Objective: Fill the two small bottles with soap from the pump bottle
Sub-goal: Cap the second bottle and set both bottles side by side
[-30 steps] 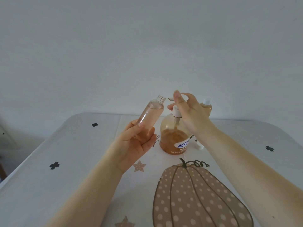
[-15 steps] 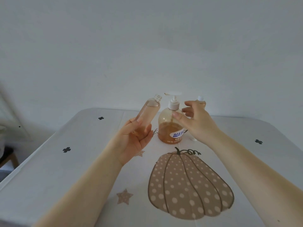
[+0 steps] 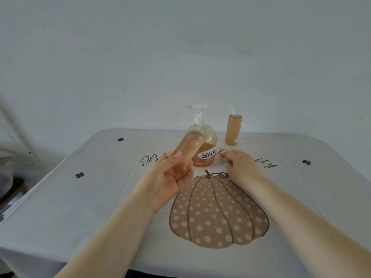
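The left hand [image 3: 168, 177] grasps an uncapped small bottle [image 3: 187, 149], tilted before the pump bottle [image 3: 203, 145]; the right hand [image 3: 240, 167] hovers with loosely curled fingers; a capped small bottle [image 3: 233, 128] stands far right

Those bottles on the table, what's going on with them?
A person is moving soap from the pump bottle into small bottles. The left hand holds an uncapped small bottle, tilted and nearly full. The right hand reaches low over the table, holding nothing visible. A second small bottle stands capped behind, already full.
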